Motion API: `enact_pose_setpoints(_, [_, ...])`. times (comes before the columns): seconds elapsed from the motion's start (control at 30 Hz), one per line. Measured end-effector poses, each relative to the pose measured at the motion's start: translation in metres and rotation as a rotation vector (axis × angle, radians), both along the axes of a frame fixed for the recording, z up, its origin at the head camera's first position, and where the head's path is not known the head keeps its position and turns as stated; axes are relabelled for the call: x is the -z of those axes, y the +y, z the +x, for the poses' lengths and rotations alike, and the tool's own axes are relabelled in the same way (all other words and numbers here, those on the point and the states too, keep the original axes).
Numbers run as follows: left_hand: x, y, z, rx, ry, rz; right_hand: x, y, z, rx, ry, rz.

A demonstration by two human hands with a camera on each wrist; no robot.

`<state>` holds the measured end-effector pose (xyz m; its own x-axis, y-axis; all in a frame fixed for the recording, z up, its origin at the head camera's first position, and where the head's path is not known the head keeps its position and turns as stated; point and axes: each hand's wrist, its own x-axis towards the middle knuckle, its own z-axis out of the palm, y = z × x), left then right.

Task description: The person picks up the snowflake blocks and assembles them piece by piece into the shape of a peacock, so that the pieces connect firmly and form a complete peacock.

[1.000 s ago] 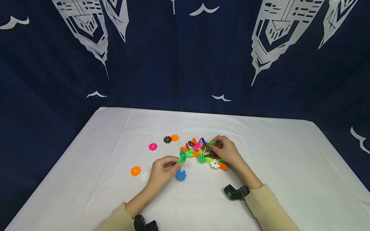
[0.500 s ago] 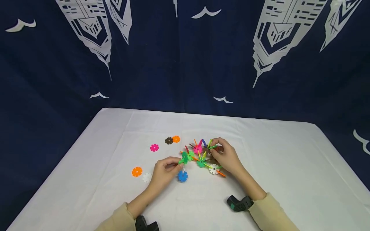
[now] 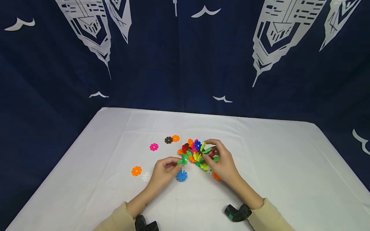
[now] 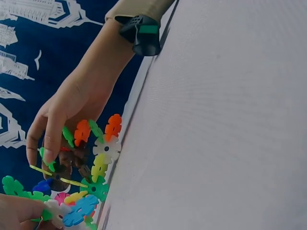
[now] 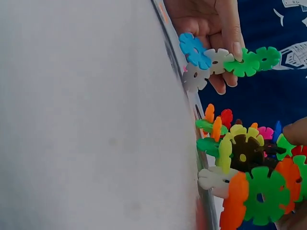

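In the head view my left hand (image 3: 164, 172) pinches a short chain of flower-shaped interlocking discs by its green discs (image 3: 183, 160). A white disc (image 5: 220, 61) links them to a blue disc (image 3: 181, 175) hanging at the lower end. Beside it, my right hand (image 3: 222, 161) grips a larger cluster of interlocking discs (image 3: 192, 153) in orange, red, pink, blue, yellow, green, brown and white. Thumb and fingers hold the cluster's right side, partly hiding it. The chain's green end is right at the cluster's left edge in the head view; a gap separates them in the right wrist view.
Loose discs lie left on the white-covered table (image 3: 115, 192): a pink disc (image 3: 154, 147), a brown disc (image 3: 168, 140), an orange disc (image 3: 175, 138) touching it, another orange disc (image 3: 136, 171) and a white disc (image 3: 146, 176). A dark blue patterned curtain (image 3: 162, 64) hangs behind.
My right hand has turned the cluster and shifted slightly left with it, so its discs show different faces. The left hand keeps its pinch on the chain, nearly in place.
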<state>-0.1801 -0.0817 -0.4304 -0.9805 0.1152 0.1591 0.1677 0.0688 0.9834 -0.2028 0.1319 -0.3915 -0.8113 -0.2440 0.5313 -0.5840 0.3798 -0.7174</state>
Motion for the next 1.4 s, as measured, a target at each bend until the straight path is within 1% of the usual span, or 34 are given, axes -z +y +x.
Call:
enact_pose_setpoints(0.1, [0.001, 0.001, 0.001, 0.01, -0.01, -0.004, -0.008, 0.0, 0.009, -0.008, -0.025, 0.009])
enact_pose_setpoints(0.2, [0.002, 0.001, 0.001, 0.007, -0.014, 0.002, -0.008, 0.001, 0.011, -0.012, -0.046, 0.019])
enact_pose_setpoints(0.3, [0.001, -0.001, 0.0, -0.007, -0.025, 0.02, -0.006, 0.001, 0.009, -0.026, -0.103, 0.012])
enact_pose_setpoints(0.37, [0.001, -0.004, -0.001, -0.003, -0.042, 0.04, -0.004, 0.001, 0.007, -0.035, -0.158, -0.007])
enact_pose_setpoints(0.43, [0.001, -0.007, -0.001, 0.024, -0.063, 0.055, 0.001, 0.002, 0.005, -0.035, -0.219, -0.05])
enact_pose_setpoints(0.57, [0.0, -0.014, -0.001, 0.084, -0.082, 0.042, 0.017, 0.007, -0.005, -0.029, -0.358, -0.133])
enact_pose_setpoints(0.63, [0.0, -0.016, -0.001, 0.112, -0.077, 0.023, 0.026, 0.009, -0.01, -0.014, -0.44, -0.174])
enact_pose_setpoints(0.7, [0.0, -0.016, -0.001, 0.126, -0.076, 0.003, 0.032, 0.011, -0.014, 0.005, -0.512, -0.205])
enact_pose_setpoints(0.8, [0.0, -0.015, -0.001, 0.138, -0.085, -0.001, 0.034, 0.012, -0.017, 0.065, -0.586, -0.228])
enact_pose_setpoints(0.87, [0.0, -0.015, -0.001, 0.139, -0.081, -0.008, 0.034, 0.013, -0.02, 0.118, -0.6, -0.186])
enact_pose_setpoints(0.93, [0.001, -0.018, -0.001, 0.159, -0.079, -0.025, 0.034, 0.013, -0.023, 0.175, -0.586, -0.107])
enact_pose_setpoints(0.97, [0.001, -0.02, -0.001, 0.168, -0.068, -0.055, 0.034, 0.013, -0.025, 0.201, -0.575, -0.069])
enact_pose_setpoints(1.03, [0.002, -0.024, 0.0, 0.187, -0.025, -0.129, 0.035, 0.014, -0.028, 0.237, -0.546, 0.003])
enact_pose_setpoints(1.13, [0.003, -0.026, 0.001, 0.198, 0.052, -0.245, 0.036, 0.016, -0.03, 0.252, -0.507, 0.063])
enact_pose_setpoints(1.2, [0.003, -0.024, 0.001, 0.19, 0.103, -0.294, 0.037, 0.017, -0.029, 0.251, -0.486, 0.081])
enact_pose_setpoints(1.3, [0.003, -0.02, 0.0, 0.165, 0.146, -0.32, 0.037, 0.019, -0.029, 0.249, -0.456, 0.104])
enact_pose_setpoints(1.4, [0.003, -0.013, -0.002, 0.153, 0.17, -0.316, 0.037, 0.019, -0.028, 0.245, -0.43, 0.127])
